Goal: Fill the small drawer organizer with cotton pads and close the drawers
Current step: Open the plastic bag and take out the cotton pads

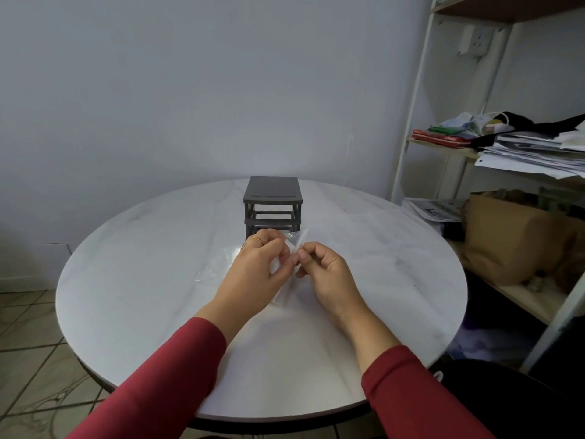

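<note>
So both hands are up over the middle of the round white marble table (126,280), working on a clear plastic bag (218,267). The left hand (258,267) has its fingers curled round the upper part of the bag, so that grip is clamped on it. A thin gold ring (257,239) shows on one finger. The right hand (326,274) sits just beside it, thumb and forefinger pinching the bag's edge, the other fingers tucked in. The two hands nearly touch at the fingertips. The bag hangs down between them and spills out to the left, with its lower part near or on the table. There's something whitish inside, probably the cotton pads, but it's too blurry and see-through to say for sure.

The organizer (272,191) is a small dark grey unit standing upright on the table just behind the hands, toward the far edge. Its top is flat, and its front faces the camera with frame openings you can see into. The bottom part is hidden behind the left hand and the bag.

Red sleeves (164,384) cover both forearms. Off to the right there's a white metal shelf (421,90) with a messy stack of papers (531,150), and a brown paper bag (512,242) lower down. Plain pale wall behind, tiled floor (28,337) on the left.
</note>
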